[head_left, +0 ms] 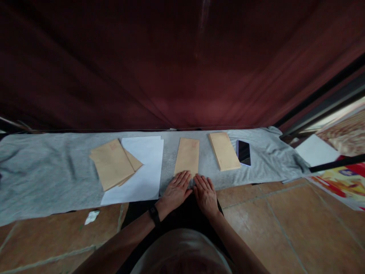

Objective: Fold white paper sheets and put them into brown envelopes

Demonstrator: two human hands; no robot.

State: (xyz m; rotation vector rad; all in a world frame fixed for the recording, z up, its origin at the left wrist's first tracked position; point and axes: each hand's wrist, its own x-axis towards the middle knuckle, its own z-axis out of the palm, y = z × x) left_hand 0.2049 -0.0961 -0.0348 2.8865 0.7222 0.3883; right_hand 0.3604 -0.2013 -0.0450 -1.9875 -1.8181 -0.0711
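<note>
A brown paper envelope (187, 155) lies lengthwise in front of me on the grey cloth. Flat on its near end rests my left hand (177, 187), fingers stretched out, with a dark band on the wrist. My right hand (204, 192) lies open at the envelope's near right corner, fingers extended. To the right is a neat stack of brown envelopes (225, 151). On the left, several more brown envelopes (113, 163) are fanned out, partly over white paper sheets (148, 171).
A phone (243, 153) lies beside the right stack. Grey cloth (51, 167) covers the long narrow surface, with a dark red curtain (182, 76) behind. Crumpled white paper (91, 217) is on the tiled floor (256, 220). A dark metal bar (322, 99) and colourful packaging (342, 182) are at right.
</note>
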